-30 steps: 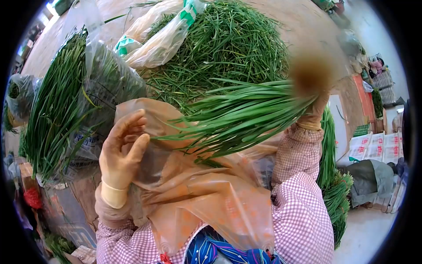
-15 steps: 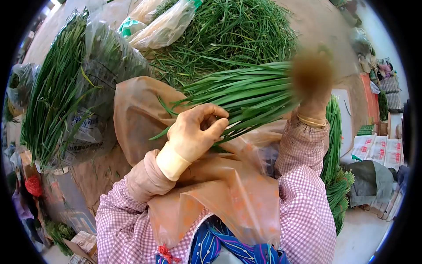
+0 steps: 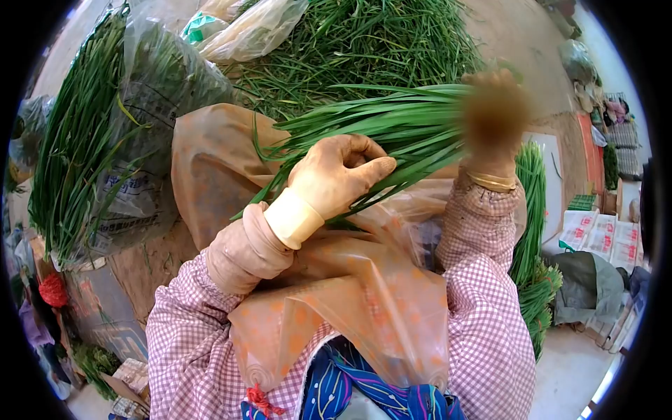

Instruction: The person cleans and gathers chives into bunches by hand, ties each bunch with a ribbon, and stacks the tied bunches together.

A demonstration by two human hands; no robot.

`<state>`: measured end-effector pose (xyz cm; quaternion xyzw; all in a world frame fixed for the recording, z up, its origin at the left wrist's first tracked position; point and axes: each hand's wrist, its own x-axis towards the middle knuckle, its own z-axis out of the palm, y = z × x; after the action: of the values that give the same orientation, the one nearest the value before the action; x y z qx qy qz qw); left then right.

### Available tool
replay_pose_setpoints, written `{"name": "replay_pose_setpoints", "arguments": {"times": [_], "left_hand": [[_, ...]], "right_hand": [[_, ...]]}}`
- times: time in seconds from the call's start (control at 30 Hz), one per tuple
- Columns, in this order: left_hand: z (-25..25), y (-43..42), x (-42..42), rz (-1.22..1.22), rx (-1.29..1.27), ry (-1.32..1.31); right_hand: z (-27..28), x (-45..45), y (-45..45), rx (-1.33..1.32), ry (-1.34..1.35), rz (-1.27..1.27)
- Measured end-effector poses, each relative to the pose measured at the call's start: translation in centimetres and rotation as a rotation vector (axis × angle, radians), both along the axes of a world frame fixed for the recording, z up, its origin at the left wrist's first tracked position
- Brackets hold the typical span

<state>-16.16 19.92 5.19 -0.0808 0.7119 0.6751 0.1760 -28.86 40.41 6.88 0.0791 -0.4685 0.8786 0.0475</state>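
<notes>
Though blur intrudes, leaves (image 3: 402, 120) apparently lie crosswise, pointing left.

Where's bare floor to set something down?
Bare floor at upper right, between the leaf heap and plastic bag; more at lower right, below the grey sheet and beside the right sleeve. Crowded: the apron, under the bunch and left hand; far left, bagged greens.
</notes>
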Motion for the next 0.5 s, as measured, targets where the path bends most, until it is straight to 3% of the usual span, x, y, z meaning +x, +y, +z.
{"name": "replay_pose_setpoints", "arguments": {"times": [0.2,0.3,0.4,0.5], "left_hand": [[0.3,-1.0,-0.8,0.150,0.008,0.172],[1.0,-3.5,-1.1,0.091,-0.193,0.219],[1.6,-6.1,-0.6,0.183,0.055,0.150],[1.8,-7.6,0.1,0.285,0.205,0.055]], "right_hand": [[-0.5,-0.9,0.6,0.020,-0.024,-0.050],[-1.3,-2.3,2.7,0.013,-0.039,-0.084],[-2.8,-4.3,5.9,-0.154,-0.077,-0.013],[-1.7,-3.1,4.9,0.052,-0.126,-0.216]]}}
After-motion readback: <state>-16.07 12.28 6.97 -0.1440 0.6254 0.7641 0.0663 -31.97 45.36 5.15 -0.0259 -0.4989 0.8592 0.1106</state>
